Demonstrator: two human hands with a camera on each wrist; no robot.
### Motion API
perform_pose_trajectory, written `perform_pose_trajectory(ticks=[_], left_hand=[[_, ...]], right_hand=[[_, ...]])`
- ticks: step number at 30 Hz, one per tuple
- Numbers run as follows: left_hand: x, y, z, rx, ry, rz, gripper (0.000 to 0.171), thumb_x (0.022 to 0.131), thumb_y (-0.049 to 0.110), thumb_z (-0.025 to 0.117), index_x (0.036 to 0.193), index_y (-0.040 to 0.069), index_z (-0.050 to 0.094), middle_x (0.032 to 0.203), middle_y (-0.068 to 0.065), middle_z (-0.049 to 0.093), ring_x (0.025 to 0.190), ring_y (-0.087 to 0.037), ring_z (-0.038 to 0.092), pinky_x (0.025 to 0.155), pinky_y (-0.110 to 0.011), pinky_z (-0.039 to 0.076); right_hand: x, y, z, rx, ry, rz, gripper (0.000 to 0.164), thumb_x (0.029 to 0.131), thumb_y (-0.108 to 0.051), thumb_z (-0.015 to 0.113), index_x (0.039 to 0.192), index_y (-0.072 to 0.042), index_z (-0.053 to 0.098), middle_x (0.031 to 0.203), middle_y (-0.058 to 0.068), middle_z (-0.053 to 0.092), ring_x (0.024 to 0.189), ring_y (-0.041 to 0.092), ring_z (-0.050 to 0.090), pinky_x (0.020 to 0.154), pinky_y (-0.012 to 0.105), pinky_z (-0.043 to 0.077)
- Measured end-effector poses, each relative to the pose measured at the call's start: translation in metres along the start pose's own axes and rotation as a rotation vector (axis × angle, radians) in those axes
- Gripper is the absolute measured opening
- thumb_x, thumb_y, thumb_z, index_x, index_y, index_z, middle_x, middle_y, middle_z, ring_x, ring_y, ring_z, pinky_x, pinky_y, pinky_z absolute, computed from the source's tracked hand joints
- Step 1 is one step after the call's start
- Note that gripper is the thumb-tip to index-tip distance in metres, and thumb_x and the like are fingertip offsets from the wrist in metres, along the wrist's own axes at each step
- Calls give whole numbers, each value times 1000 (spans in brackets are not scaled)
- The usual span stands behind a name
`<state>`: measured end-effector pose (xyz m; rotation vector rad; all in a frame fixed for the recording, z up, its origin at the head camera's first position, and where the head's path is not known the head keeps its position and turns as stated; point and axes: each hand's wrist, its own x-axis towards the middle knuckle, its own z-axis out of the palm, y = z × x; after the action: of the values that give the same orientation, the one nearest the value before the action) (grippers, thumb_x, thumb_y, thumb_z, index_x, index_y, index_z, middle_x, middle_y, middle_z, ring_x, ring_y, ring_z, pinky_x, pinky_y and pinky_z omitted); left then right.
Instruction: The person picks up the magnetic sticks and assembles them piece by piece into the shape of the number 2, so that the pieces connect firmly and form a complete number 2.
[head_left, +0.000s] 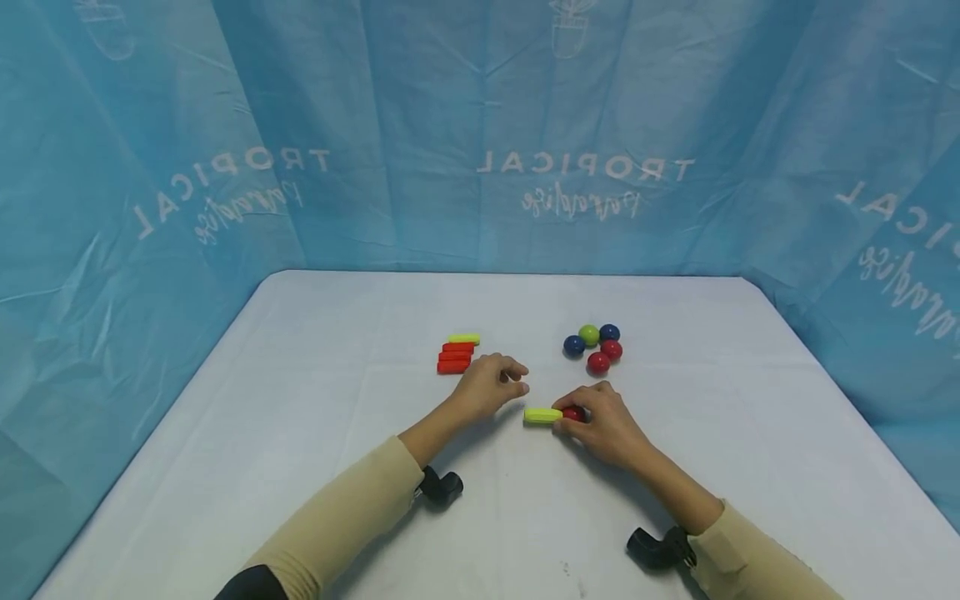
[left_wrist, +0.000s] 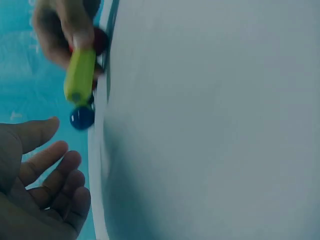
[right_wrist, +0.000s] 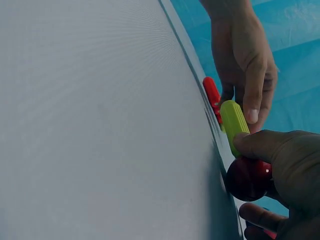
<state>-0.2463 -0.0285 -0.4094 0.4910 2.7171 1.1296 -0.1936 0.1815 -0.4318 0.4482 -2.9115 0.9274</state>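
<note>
My right hand (head_left: 606,427) pinches one end of a ridged yellow-green stick (head_left: 540,416) low over the white table. A glossy red ball (right_wrist: 247,179) sits within that grip, against the stick's held end; whether the two are joined I cannot tell. To the left, my left hand (head_left: 486,388) hovers with relaxed, parted fingers and holds nothing. Its fingertips point toward the free end of the stick, a short gap away. Seen from the left wrist, a blue ball (left_wrist: 82,117) appears beyond the stick.
Several red sticks (head_left: 454,357) and one yellow-green stick (head_left: 464,339) lie in a row behind my left hand. Beyond my right hand is a loose cluster of balls: blue (head_left: 573,346), green (head_left: 588,335) and red (head_left: 598,362). Blue printed sheeting (head_left: 480,225) surrounds the table.
</note>
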Motion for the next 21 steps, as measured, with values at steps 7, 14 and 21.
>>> perform_pose_trajectory(ticks=[7, 14, 21], left_hand=[[30, -6, -4, -28, 31, -26, 37, 87, 25, 67, 122, 16, 63, 116, -1, 62, 109, -19, 52, 89, -33, 49], [53, -4, 0, -20, 21, -19, 41, 87, 29, 66, 126, 18, 60, 121, 1, 59, 116, -19, 50, 92, -34, 47], [71, 2, 7, -84, -29, -5, 44, 87, 30, 66, 129, 20, 57, 126, 2, 57, 122, -20, 47, 95, -37, 46]], right_hand=[[-2, 1, -2, 12, -15, -1, 22, 79, -22, 74, 101, -20, 72, 102, -2, 69, 94, 17, 45, 75, 30, 35], [-3, 3, -2, 30, -18, 13, 21, 79, -22, 74, 100, -20, 72, 102, -2, 69, 95, 18, 45, 76, 30, 35], [-4, 5, -3, 41, -24, 33, 22, 78, -22, 75, 100, -22, 72, 102, -3, 68, 97, 18, 45, 76, 30, 35]])
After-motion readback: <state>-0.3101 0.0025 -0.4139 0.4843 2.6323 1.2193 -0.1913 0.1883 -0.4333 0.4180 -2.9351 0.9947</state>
